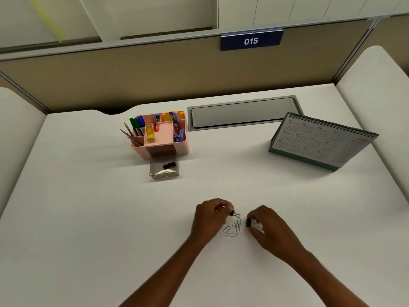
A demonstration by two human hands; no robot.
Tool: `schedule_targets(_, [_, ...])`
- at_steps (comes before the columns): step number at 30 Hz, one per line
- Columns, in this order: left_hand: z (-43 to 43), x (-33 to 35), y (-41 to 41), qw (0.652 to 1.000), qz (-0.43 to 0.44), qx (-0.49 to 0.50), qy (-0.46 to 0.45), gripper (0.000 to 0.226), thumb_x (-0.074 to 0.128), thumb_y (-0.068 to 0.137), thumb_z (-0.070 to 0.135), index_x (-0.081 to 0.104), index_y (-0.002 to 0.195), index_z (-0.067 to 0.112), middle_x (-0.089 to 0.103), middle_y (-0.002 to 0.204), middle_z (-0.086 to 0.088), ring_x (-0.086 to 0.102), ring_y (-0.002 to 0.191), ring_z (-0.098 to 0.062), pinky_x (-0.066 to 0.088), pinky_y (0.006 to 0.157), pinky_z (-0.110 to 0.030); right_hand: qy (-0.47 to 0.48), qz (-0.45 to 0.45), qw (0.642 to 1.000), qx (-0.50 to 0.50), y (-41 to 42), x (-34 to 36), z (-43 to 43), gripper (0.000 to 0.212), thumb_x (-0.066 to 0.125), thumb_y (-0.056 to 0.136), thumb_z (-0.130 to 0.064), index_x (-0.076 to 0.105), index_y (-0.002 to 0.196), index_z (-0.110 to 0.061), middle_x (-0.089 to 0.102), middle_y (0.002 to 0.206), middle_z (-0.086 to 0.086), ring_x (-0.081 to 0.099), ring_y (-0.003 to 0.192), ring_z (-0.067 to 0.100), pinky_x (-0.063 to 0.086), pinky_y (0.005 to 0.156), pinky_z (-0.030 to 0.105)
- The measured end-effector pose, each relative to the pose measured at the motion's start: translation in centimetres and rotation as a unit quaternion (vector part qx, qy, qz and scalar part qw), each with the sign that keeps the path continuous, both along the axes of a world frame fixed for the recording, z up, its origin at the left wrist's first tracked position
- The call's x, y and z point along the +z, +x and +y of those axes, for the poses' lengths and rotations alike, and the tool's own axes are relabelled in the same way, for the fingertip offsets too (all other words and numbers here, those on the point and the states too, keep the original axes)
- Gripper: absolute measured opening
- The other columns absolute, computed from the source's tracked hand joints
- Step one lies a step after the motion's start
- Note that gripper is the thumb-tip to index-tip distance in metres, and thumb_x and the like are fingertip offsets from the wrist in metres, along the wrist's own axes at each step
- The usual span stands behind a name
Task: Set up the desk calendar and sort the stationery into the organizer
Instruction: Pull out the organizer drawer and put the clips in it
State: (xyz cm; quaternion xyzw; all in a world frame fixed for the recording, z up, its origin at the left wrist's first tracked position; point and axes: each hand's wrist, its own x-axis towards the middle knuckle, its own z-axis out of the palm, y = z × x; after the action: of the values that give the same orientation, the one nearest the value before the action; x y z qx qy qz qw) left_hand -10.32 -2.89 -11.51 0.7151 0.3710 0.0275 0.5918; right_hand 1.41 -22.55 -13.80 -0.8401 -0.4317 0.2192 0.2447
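While L hand (pixel 211 216) fingers pinch binder clip (pixel 232 213), R hand (pixel 269 228) pinches another clip (pixel 248 222): white desk (pixel 88 218), beige partition (pixel 155 80).

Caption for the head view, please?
Left hand and right hand each pinch a binder clip beside loose paper clips; calendar stands.

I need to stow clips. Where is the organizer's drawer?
In the head view, the clear drawer is pulled out at the front of the pink organizer, left of centre on the desk, black binder clips inside.

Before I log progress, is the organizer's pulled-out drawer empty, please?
No, a black binder clip lies inside the clear drawer of the pink organizer.
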Motion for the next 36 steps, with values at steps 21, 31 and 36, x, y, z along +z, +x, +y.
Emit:
schedule_targets(21, [9.6,3.6,-0.7,0.981,-0.058,0.13,0.129,0.011,0.077,0.09,0.017,0.081,0.1,0.016,0.078,0.084,-0.001,0.072,0.064,-0.015,0.061,0.064,-0.035,-0.006,-0.011,0.997,-0.073,1.2,-1.0,0.3,0.041,0.069,0.091,-0.046,0.062,0.129,-0.03,0.056,0.119,-0.016,0.057,0.107,0.007,0.058,0.08,0.031])
schedule_targets(31, [20.5,2.9,0.6,0.918,0.126,0.129,0.354,0.018,0.074,0.093,0.024,0.081,0.106,0.013,0.078,0.103,-0.008,0.071,0.093,-0.027,0.05,0.079,-0.029,-0.046,-0.031,0.997,-0.056,1.4,-1.5,-0.4,0.04,0.069,0.091,-0.044,0.062,0.128,-0.029,0.053,0.119,-0.014,0.05,0.116,0.009,0.055,0.084,0.03])
schedule_targets(36, [21.6,1.3,1.4,0.896,0.241,0.058,0.367,0.018,0.072,0.092,0.031,0.081,0.101,0.02,0.078,0.1,-0.003,0.07,0.091,-0.026,0.048,0.069,-0.03,-0.057,-0.029,0.996,-0.059,1.4,-1.3,-0.1,0.038,0.069,0.091,-0.044,0.062,0.126,-0.03,0.052,0.117,-0.015,0.049,0.113,0.008,0.055,0.081,0.03])
